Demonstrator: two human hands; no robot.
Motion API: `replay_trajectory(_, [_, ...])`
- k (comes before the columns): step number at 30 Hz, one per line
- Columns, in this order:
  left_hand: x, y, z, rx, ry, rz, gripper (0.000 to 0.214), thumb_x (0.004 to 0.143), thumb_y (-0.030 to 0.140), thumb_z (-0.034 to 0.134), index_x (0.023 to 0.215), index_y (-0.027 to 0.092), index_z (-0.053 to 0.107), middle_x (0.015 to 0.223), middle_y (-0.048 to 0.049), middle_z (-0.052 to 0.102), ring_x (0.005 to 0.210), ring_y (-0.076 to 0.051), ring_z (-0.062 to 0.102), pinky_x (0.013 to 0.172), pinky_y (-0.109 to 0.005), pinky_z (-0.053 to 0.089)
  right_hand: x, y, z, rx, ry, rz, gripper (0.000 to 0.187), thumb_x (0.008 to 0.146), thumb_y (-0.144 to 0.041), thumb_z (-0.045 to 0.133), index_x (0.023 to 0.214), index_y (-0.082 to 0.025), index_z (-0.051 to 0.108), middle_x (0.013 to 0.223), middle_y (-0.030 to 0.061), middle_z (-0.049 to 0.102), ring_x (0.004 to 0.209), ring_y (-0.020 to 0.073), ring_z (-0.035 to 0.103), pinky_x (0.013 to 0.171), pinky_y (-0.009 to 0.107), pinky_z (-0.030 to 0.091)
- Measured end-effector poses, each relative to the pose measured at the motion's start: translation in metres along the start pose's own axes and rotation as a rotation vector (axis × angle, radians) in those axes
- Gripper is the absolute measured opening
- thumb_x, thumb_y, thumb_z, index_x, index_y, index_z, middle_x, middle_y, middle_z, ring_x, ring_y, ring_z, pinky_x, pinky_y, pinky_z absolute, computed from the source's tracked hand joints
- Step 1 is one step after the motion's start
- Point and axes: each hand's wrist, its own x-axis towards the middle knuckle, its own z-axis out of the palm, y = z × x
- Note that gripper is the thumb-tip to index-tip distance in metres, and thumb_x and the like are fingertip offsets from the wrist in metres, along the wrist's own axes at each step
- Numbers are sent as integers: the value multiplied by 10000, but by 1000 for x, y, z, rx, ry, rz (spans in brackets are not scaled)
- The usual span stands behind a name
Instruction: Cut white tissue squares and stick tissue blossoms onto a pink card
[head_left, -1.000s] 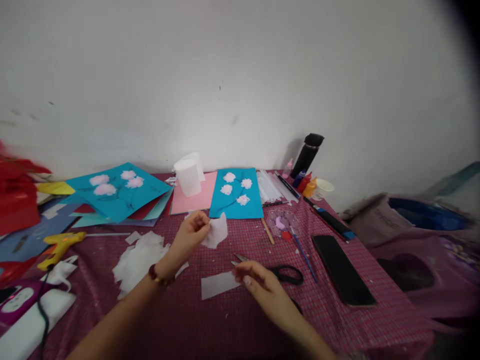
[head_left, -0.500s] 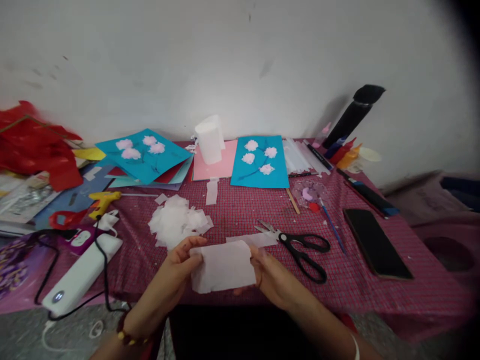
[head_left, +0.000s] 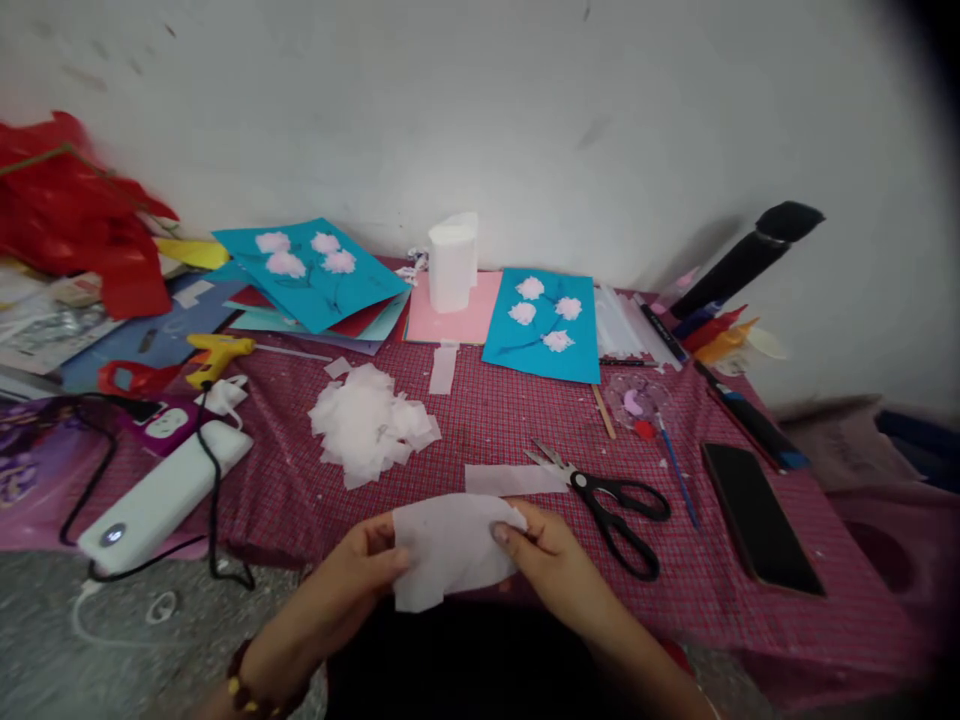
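Note:
My left hand and my right hand both pinch one thin white tissue sheet by its two ends, held flat just in front of the near table edge. Beyond it on the red checked cloth lies a narrow white paper strip. Black-handled scissors rest right of that strip. A heap of cut white tissue pieces sits to the left of the middle.
Two blue cards with pink-white blossoms and a pink sheet lie at the back, with a white tissue roll. A phone, brush, paint bottles and black flask are right; glue gun and power bank left.
My right hand left the table and joined my left hand on the tissue, which is now spread between both and drawn close to the near edge. The view tilted down and shifted left.

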Motion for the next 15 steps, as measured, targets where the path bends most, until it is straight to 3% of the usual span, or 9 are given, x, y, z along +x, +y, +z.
replay_trajectory(2, [-2, -4, 2, 54, 94, -3, 372, 629, 324, 769, 940, 152, 657, 773, -60, 682, 681, -156, 628, 626, -241, 495, -1, 0, -1, -19, -13, 0, 243, 841, -394, 544, 925, -194, 652, 709, 0, 587, 586, 124, 529, 493, 227, 473])
replay_trajectory(6, [-6, -5, 5, 278, 234, 61, 314, 745, 379, 669, 971, 172, 602, 536, 39, 563, 407, -73, 482, 389, -158, 371, -2, -3, -3, -27, -18, 0, 248, 834, -402, 554, 894, -185, 660, 712, 6, 585, 592, 128, 530, 510, 238, 476])
replay_trajectory(10, [-9, -5, 6, 345, 247, 72, 267, 785, 418, 613, 900, 180, 569, 493, 56, 520, 375, -71, 456, 359, -154, 334, -2, -6, -6, -20, -32, -11, 237, 836, -384, 551, 903, -190, 669, 729, 10, 590, 606, 131, 544, 533, 250, 486])
replay_trajectory(15, [-11, -7, 9, 205, 241, 63, 210, 774, 376, 605, 865, 187, 608, 496, 34, 550, 382, -75, 465, 376, -162, 322, -4, -9, -12, -44, -23, -4, 184, 822, -318, 553, 903, -220, 685, 757, 5, 635, 600, 130, 586, 547, 252, 490])
